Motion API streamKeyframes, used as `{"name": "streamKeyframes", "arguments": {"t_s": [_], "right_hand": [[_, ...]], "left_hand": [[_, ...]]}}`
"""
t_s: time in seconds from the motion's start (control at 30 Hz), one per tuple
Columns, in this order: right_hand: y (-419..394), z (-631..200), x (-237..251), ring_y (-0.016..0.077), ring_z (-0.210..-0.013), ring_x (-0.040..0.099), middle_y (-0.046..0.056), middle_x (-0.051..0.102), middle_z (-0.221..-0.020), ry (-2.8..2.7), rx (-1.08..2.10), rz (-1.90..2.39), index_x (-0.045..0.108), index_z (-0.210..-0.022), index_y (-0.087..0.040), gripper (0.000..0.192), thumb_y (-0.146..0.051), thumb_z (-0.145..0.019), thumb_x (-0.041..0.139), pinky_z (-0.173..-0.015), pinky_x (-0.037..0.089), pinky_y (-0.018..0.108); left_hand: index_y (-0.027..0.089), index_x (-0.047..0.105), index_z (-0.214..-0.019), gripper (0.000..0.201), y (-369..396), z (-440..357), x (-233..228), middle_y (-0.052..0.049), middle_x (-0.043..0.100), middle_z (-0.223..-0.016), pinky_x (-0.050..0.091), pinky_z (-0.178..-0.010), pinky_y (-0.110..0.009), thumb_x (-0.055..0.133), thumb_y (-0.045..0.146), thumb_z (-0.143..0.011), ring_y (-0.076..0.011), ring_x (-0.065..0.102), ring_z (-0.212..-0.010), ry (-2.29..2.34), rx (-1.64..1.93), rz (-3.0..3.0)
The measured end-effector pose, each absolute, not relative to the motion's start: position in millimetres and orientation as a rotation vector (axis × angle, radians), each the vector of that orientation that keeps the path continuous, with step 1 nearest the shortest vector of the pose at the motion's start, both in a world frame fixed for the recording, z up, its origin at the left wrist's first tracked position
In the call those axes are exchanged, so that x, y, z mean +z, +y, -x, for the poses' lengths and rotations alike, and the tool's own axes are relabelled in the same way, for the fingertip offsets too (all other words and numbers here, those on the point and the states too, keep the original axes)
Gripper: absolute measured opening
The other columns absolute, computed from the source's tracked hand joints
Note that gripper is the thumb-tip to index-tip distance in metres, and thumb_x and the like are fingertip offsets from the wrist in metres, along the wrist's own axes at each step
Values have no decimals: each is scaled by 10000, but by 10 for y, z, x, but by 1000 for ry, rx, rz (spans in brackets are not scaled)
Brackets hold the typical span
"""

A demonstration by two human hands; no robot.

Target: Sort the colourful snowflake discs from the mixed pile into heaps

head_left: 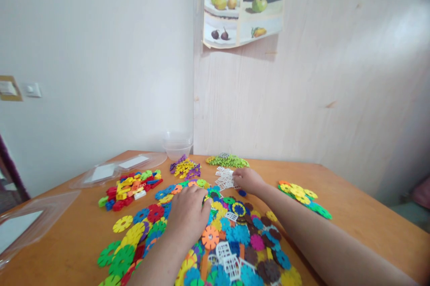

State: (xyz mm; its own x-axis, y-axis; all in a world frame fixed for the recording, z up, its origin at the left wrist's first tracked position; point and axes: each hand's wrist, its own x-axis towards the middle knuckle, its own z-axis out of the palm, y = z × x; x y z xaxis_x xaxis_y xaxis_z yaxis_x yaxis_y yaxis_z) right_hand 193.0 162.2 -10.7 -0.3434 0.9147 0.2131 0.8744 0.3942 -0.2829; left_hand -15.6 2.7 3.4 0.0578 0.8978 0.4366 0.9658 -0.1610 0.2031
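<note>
Holding both hands apart from each other at an orange-brown table (363, 214), backs up. Resting the right hand (249, 180) at the right edge of a small pile of flat white plastic lattice pieces (224, 180), bending its fingers down against them; being unable to tell a grip from a mere touch. Laying the left hand (188, 209) over the far left part of a large mixed heap of notched, flower-shaped plastic discs (240, 234), curling its fingers; being unable to tell of any hold, with the tips hidden. Seeing white arched lattice pieces (231, 267) on top of this heap, nearer than both hands. Having the white pile between the heap and a bright green pile of small plastic pieces (231, 161) toward the table's back edge. Seeing a yellow and purple plastic pile (186, 168) left of the white one, and multicoloured plastic blocks (125, 189) farther left. Finding a smaller group of yellow, orange and green discs (298, 193) beyond the right forearm. Noticing stacked clear plastic tubs (177, 148) at the back.
</note>
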Motion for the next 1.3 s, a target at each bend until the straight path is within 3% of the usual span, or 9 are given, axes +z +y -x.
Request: {"name": "streamKeyframes", "arguments": {"t_s": [0.07,0.23,0.4,0.5,0.77,1.03,1.13,1.23,1.3], "right_hand": [[1564,-1935,-80,236,-909,639,75,728,-934,-2354,146,1528,745,-874,-213,275,-242,-822,476,-791,443,311],[1379,-1762,-17,258,-1202,506,71,650,-1222,-2477,12,1298,728,-1060,-248,322,-263,-862,475,-1026,342,377],[1177,-1514,26,362,-1427,217,64,452,-1475,-2688,9,1147,716,-1117,-267,446,-441,-968,333,-1103,138,629],[1073,-1431,46,377,-1451,158,89,421,-1498,-2739,45,1098,696,-1152,-236,534,-462,-996,238,-1097,82,680],[853,-1306,57,372,-1448,191,79,519,-1395,-2821,100,939,672,-1161,-244,505,-382,-1011,210,-1104,98,686],[711,-1291,99,373,-1441,218,101,478,-1451,-2844,149,795,689,-1143,-216,443,-315,-995,283,-1106,136,674],[849,-1366,143,326,-1393,340,78,584,-1345,-2702,208,844,709,-1099,-226,428,-318,-988,307,-1124,225,576],[1077,-1468,177,260,-1329,435,81,640,-1265,-2459,262,1050,677,-1181,-210,408,-276,-967,336,-1090,338,426],[1180,-1517,172,245,-1283,480,93,637,-1263,-2398,242,1143,638,-1243,-196,409,-272,-954,359,-1059,366,389]], "left_hand": [[271,680,-1016,248,18,151,39,-43,687,-1038,388,-867,-355,459,329,-919,-237,584,-1021,-1927,-709,2197],[269,677,-924,233,-1,144,73,-32,695,-971,376,-808,-353,453,331,-917,-237,596,-978,-1944,-636,2203],[249,660,-840,233,0,141,103,-21,698,-932,353,-756,-341,445,302,-913,-220,601,-924,-1969,-616,2179],[253,659,-842,221,2,143,99,-14,698,-927,350,-752,-339,449,279,-905,-214,603,-910,-1985,-628,2170],[237,653,-924,223,41,184,89,-53,675,-961,376,-772,-328,433,214,-889,-223,600,-930,-2013,-661,2086],[228,640,-910,221,54,193,61,-59,693,-956,389,-760,-318,423,202,-882,-220,618,-917,-2089,-563,2106],[223,631,-877,204,39,183,78,-60,698,-931,383,-740,-319,428,226,-886,-225,622,-899,-2117,-517,2072],[224,632,-861,195,27,172,98,-54,700,-904,378,-732,-321,438,235,-877,-230,623,-901,-2116,-496,2061],[227,634,-848,194,22,166,105,-48,700,-890,376,-729,-321,441,235,-871,-227,624,-897,-2109,-488,2067]]}}
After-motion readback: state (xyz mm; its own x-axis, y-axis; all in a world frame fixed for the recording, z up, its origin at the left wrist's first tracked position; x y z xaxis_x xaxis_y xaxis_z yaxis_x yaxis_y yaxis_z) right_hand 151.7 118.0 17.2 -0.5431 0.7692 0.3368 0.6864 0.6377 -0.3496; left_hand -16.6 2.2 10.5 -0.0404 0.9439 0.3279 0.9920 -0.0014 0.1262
